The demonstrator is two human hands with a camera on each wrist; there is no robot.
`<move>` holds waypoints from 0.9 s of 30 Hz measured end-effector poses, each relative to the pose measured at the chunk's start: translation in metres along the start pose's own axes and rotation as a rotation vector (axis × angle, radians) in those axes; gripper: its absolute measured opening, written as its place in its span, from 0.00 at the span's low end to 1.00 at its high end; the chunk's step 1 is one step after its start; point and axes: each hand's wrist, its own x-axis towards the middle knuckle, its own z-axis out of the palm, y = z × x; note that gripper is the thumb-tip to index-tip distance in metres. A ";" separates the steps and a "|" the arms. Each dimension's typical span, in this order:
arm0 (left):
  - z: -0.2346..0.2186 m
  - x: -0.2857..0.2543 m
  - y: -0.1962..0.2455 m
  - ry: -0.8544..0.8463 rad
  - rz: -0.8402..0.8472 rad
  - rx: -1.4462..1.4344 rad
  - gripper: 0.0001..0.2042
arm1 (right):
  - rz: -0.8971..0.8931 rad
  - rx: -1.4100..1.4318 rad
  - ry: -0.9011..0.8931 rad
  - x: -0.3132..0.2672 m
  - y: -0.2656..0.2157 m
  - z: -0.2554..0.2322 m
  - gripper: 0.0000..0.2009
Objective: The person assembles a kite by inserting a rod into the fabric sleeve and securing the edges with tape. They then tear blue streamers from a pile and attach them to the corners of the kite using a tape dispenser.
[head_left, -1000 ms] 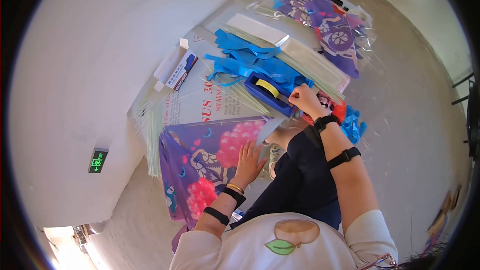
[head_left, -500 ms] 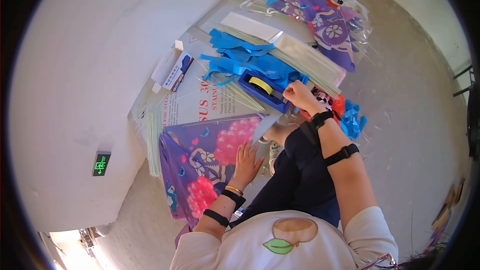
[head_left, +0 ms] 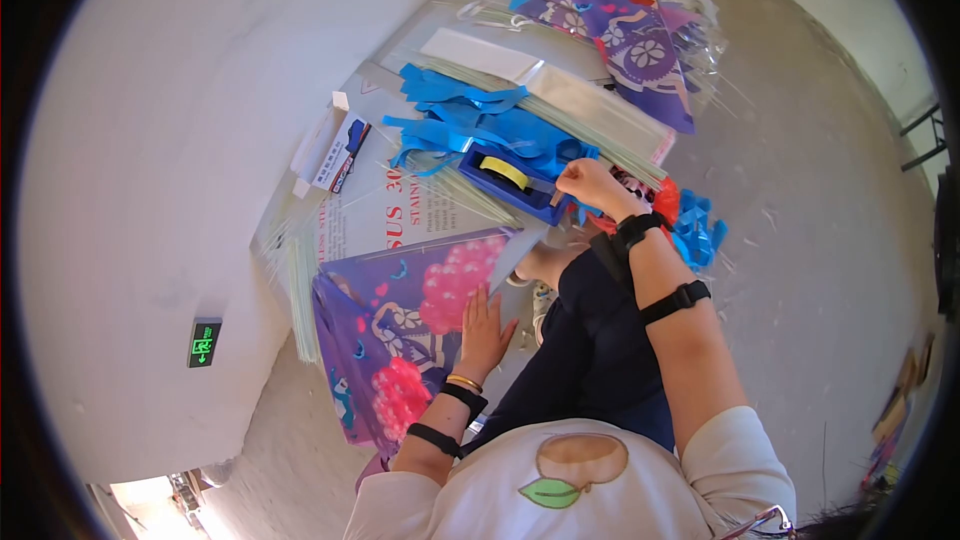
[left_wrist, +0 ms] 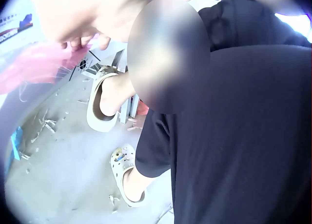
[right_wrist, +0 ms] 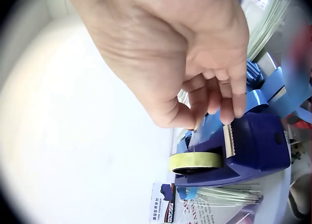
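Note:
My right hand [head_left: 597, 187] is at the cutter end of a dark blue tape dispenser [right_wrist: 261, 146], which stands on the table. Thumb and forefinger pinch the end of a clear strip of tape [right_wrist: 196, 137] rising from the yellow-looking roll [right_wrist: 195, 160], close by the toothed cutter [right_wrist: 229, 141]. With fingers straight, my left hand [head_left: 484, 336] rests on the right edge of a purple printed sheet [head_left: 395, 280] with pink balloon pictures. In the left wrist view, that hand's fingertips show over the sheet's pink part [left_wrist: 41, 68].
Blue ribbon strips [head_left: 480, 110] lie behind the dispenser, with thin pale sticks [head_left: 600, 135] and clear plastic sleeves [head_left: 590, 105] beyond. An opened dispenser box [head_left: 335, 150] is at the left. More purple printed sheets [head_left: 645, 50] lie at the far end. Red and blue material [head_left: 695, 225] is at the right.
The head view has shifted, so the table things appear further left. My right hand has drawn slightly away from the dispenser's cutter end; the left stays on the sheet.

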 end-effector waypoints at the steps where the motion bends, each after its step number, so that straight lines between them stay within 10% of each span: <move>1: -0.001 0.000 0.000 -0.002 0.003 -0.001 0.30 | 0.000 0.017 -0.025 0.000 0.003 -0.002 0.14; 20: -0.024 -0.017 -0.002 -0.075 0.088 0.064 0.34 | 0.387 0.184 -0.182 -0.043 0.033 -0.014 0.13; 27: -0.016 -0.015 -0.005 0.034 0.077 0.017 0.35 | 0.594 0.668 -0.093 -0.033 0.021 0.016 0.10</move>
